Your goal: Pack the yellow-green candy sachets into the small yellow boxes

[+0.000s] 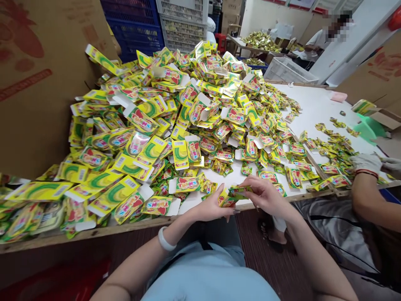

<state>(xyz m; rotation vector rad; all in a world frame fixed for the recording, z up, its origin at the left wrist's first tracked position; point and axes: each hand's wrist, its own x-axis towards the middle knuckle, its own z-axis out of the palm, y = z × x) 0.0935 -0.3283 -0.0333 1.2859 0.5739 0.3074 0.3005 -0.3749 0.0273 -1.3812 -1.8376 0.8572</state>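
Observation:
Close to the table's front edge, my left hand (pixel 213 205) is closed around a small yellow candy box (pixel 223 198). My right hand (pixel 261 191) pinches a small green-and-yellow wrapped packet (pixel 239 190) at the right end of that box. Whether the packet is partly inside the box is hidden by my fingers. Just beyond my hands lie loose wrapped candies (pixel 207 184) and a box with an open white flap (pixel 184 184). A large heap of the same yellow boxes (pixel 153 113) rises in front and to the left, many with their flaps open.
A co-worker's gloved hand (pixel 366 164) is at the right, beside a pile of wrapped candies (pixel 336 146). Cardboard cartons (pixel 31 83) stand at the left. Plastic crates (pixel 184 33) are stacked behind the heap. A wooden strip (pixel 313 165) divides the white table (pixel 308 106).

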